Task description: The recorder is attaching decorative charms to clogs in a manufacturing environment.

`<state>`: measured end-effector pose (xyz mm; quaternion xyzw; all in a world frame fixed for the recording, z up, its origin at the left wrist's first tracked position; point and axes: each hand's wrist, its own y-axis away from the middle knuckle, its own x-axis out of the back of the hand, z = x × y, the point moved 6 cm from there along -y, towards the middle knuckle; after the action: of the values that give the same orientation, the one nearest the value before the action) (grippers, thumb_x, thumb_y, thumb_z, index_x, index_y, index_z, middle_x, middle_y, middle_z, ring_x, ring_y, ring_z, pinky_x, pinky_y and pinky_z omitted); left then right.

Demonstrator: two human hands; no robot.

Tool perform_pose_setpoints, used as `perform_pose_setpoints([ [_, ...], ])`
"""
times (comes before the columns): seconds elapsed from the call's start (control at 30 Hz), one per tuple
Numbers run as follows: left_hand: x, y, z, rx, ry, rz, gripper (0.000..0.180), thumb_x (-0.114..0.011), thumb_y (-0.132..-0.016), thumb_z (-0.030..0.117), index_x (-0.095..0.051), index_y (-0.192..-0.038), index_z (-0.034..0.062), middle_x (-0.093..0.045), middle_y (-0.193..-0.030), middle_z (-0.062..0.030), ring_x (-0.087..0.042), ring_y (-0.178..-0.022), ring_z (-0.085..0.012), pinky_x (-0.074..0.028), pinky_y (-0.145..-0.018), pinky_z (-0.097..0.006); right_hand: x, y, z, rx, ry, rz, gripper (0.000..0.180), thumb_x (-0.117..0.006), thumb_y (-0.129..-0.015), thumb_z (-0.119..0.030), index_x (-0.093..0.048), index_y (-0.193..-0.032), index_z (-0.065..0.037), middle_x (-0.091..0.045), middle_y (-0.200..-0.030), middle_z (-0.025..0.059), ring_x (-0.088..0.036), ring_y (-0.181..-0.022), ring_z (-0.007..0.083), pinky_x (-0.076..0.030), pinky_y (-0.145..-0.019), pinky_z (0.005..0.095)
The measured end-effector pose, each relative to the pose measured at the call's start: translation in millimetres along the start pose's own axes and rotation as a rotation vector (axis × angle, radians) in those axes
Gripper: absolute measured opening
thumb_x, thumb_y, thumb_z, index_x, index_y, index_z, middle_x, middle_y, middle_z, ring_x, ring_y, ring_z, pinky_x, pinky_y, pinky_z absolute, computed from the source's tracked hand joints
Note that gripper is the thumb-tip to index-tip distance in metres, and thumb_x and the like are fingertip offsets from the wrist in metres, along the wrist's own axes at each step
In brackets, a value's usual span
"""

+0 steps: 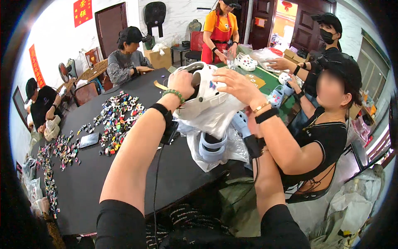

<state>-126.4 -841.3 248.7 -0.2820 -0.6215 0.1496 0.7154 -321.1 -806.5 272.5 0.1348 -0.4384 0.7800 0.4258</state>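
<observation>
My left hand is raised over the black table and grips a white clog at its heel end. A co-worker's hand, wearing a gold bracelet and a black watch, rests on the clog's other side. A clear plastic bag hangs below the clog. Inside its lower part sits a light blue clog. My right hand reaches up behind the bag beside another light blue clog. Its fingers are hidden.
Many small colourful shoe charms lie spread over the table's left half, with a dark flat phone among them. Several other people sit or stand around the tables. More white clogs lie on the green table behind.
</observation>
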Motion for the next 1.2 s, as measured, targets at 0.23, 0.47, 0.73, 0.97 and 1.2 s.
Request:
perform_pose_setpoints([
  [0.23,-12,0,22,-0.033,0.14,-0.257,0.021,-0.067,-0.077,0.023,-0.074,-0.091,0.0099,-0.069,-0.089,-0.0186,-0.067,-0.089,-0.0333,-0.053,-0.08,-0.042,-25,-26,33,-0.256,-0.533,-0.238,0.063,-0.069,-0.07,0.007,-0.05,-0.128,-0.01,-0.045,-0.142,0.0101,-0.042,-0.133,0.0291,-0.035,-0.112,0.0383],
  [0.47,3,11,14,-0.163,0.109,-0.264,0.027,-0.073,-0.078,0.029,-0.074,-0.094,0.0074,-0.068,-0.096,-0.0195,-0.064,-0.099,-0.0337,-0.05,-0.088,-0.042,-63,-32,25,-0.201,-0.761,-0.333,0.082,-0.08,-0.064,0.0,-0.043,-0.136,-0.009,-0.041,-0.146,0.0125,-0.039,-0.136,0.0315,-0.034,-0.112,0.0416],
  [0.73,8,28,17,-0.035,-0.063,-0.216,0.021,-0.068,-0.078,0.023,-0.073,-0.091,0.0075,-0.07,-0.091,-0.017,-0.067,-0.091,-0.0342,-0.053,-0.081,-0.044,-86,-64,11,-0.114,-0.329,-0.44,0.053,-0.064,-0.078,0.003,-0.048,-0.127,-0.009,-0.051,-0.137,0.0113,-0.05,-0.125,0.0312,-0.043,-0.103,0.037],
  [0.97,9,46,14,0.017,0.039,-0.195,0.02,-0.066,-0.08,0.027,-0.074,-0.092,0.0119,-0.071,-0.091,-0.0126,-0.066,-0.095,-0.031,-0.047,-0.088,-0.051,-101,-63,7,-0.343,-0.597,-0.527,0.024,-0.047,-0.092,-0.011,-0.054,-0.114,-0.009,-0.058,-0.116,0.0108,-0.058,-0.111,0.0314,-0.046,-0.094,0.0397],
  [1.2,48,90,39,-0.161,0.101,0.062,0.02,-0.063,-0.084,0.02,-0.072,-0.1,0.0104,-0.059,-0.124,-0.0163,-0.05,-0.124,-0.0419,-0.026,-0.111,-0.058,-99,-37,9,-0.237,-0.069,-0.382,0.021,-0.052,-0.087,-0.016,-0.059,-0.106,-0.012,-0.061,-0.099,0.0089,-0.065,-0.096,0.0254,-0.054,-0.077,0.0374],
])
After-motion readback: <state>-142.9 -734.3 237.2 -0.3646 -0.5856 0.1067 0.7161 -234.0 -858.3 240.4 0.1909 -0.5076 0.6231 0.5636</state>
